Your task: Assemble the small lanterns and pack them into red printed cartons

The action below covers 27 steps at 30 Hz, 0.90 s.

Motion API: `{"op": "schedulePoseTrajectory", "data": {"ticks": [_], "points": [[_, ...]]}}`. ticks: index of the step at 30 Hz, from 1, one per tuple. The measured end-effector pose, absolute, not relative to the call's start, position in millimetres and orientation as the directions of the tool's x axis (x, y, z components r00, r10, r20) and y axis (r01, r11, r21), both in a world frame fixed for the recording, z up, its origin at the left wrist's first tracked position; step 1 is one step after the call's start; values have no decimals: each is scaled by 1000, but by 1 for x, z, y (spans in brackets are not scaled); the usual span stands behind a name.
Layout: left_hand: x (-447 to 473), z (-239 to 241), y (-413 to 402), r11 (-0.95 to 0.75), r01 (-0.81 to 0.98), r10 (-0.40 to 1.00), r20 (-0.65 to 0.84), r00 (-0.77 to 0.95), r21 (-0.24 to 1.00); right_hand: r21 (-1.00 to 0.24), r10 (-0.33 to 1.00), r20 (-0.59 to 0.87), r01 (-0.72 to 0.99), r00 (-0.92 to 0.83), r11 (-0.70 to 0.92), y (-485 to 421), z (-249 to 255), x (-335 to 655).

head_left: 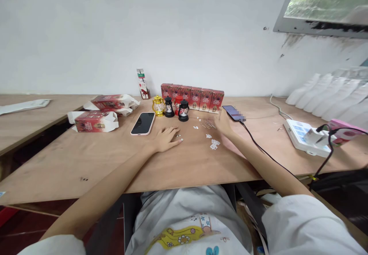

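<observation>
My left hand (166,139) lies flat on the wooden table (86,159), fingers stretched out beside small white bits (179,136). My right hand (223,124) reaches toward thin metal pins (209,124) and a plugged-in phone (234,113); its fingers are curled and what they hold is hidden. Just beyond stand three toy lanterns: gold (158,106), black (168,107), and black with red (183,111). A row of red boxes (192,97) stands behind them. More white scraps (214,143) lie between my hands.
A dark phone in a pink case (143,123) lies left of the lanterns. Two flattened red-and-white cartons (96,120) lie at left. A white power strip (304,136) with black cables and a pink item (345,130) sit right. Clear bags (327,94) line the wall.
</observation>
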<state>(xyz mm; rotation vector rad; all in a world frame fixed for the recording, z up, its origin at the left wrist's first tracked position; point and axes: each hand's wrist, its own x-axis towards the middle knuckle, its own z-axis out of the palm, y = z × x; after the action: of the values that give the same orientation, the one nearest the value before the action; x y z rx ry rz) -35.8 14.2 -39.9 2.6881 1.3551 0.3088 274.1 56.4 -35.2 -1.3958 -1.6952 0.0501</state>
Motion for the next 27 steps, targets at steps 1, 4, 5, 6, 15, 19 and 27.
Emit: {"op": "schedulePoseTrajectory", "data": {"ticks": [1, 4, 5, 6, 15, 19, 27], "points": [[-35, -40, 14, -588, 785, 809, 125, 575, 196, -533, 811, 586, 758, 10, 376, 41, -39, 272], [-34, -37, 12, -581, 788, 814, 114, 570, 205, -471, 862, 491, 795, -123, 381, -8, -49, 269], [-34, -36, 11, -583, 786, 812, 106, 574, 208, -439, 879, 445, 814, -172, 382, -21, -51, 269], [-33, -36, 11, -585, 784, 810, 97, 578, 209, -413, 893, 396, 827, -215, 382, -33, -54, 269], [-15, -40, 15, -549, 811, 835, 107, 539, 199, -288, 899, 178, 853, -399, 435, -35, -51, 237], [-5, -41, 23, -504, 842, 863, 146, 483, 193, -250, 868, 167, 831, -468, 496, -14, -48, 217], [21, -41, 46, -400, 900, 906, 225, 359, 174, -263, 863, 186, 822, -470, 505, 20, -49, 208]]}}
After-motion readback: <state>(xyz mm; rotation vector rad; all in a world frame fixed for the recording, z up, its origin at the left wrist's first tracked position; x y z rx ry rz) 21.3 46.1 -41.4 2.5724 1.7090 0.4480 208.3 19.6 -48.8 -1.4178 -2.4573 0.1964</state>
